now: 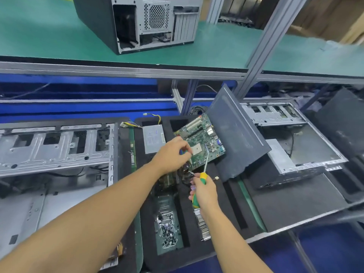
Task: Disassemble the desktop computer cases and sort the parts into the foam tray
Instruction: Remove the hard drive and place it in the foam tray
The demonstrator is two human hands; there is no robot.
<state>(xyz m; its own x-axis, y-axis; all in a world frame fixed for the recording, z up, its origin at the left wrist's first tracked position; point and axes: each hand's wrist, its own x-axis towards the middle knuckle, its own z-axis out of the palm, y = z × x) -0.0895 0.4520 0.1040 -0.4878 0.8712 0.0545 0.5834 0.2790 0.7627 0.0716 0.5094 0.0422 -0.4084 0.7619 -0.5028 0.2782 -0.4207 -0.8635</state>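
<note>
While right hand (204, 194) grips screwdriver (203, 178), left hand (171, 154) pinches tilted green motherboard (204, 140).

A green-matted upper shelf (216, 46) carries a black-and-silver tower computer case (137, 22). On the lower bench (295, 226), a black foam tray (197, 251) sits between an opened grey metal case (49, 150) and a second opened case (307, 150).

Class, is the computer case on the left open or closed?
Open: the computer case has its side uncovered, with the bare metal inside showing.
</note>
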